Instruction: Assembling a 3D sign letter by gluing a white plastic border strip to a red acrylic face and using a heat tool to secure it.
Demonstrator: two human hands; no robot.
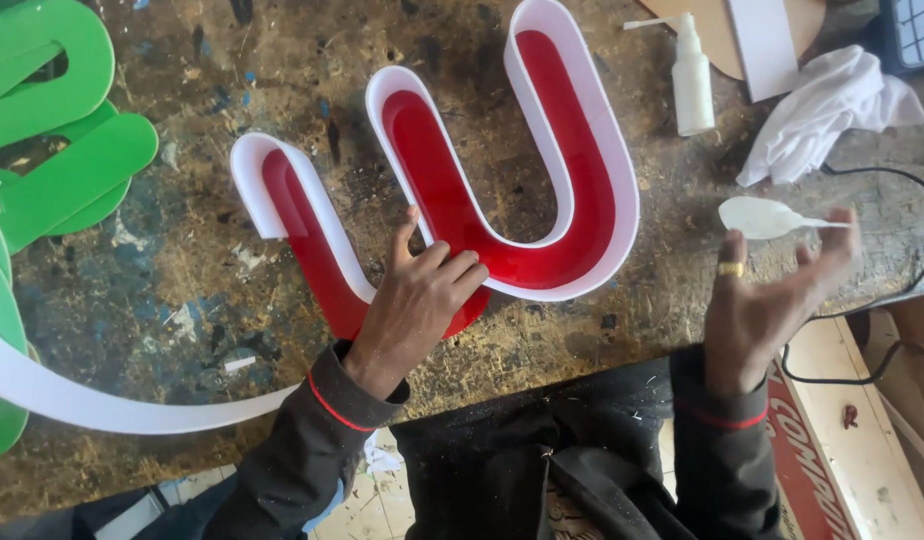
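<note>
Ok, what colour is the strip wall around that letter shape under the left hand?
White, edging a red face; the strip wall shows best in the head view.
</note>
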